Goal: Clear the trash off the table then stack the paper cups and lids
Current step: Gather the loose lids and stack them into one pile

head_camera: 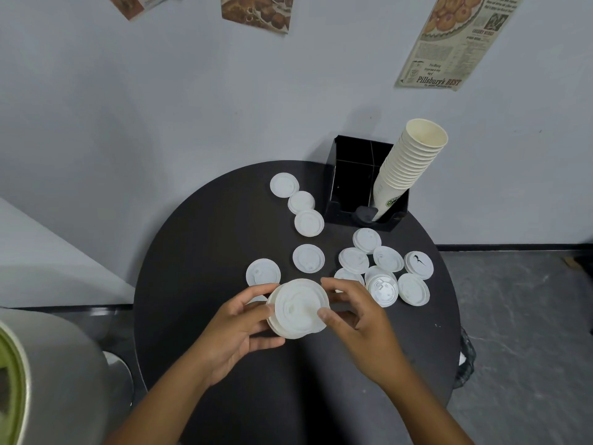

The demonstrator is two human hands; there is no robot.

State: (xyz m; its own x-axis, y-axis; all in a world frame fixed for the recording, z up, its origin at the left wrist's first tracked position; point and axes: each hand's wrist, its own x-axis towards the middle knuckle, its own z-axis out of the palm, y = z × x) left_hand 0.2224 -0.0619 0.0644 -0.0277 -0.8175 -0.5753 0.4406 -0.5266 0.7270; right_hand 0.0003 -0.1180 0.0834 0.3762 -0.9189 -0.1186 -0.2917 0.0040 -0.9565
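Observation:
A small stack of white lids [296, 308] is held above the round black table [199, 252], between my left hand [239, 322] on its left rim and my right hand [356, 319] on its right rim. Several more white lids lie loose on the table: a row [308, 222] running toward the back and a cluster [386, 268] on the right. A tall leaning stack of paper cups [409, 162] stands in the right compartment of a black holder [349, 175] at the table's far edge.
The holder's left compartment looks empty. A grey-white wall stands right behind the table. A large grey round bin [48, 364] sits at the lower left. A black bag [467, 358] hangs off the table's right side over grey floor.

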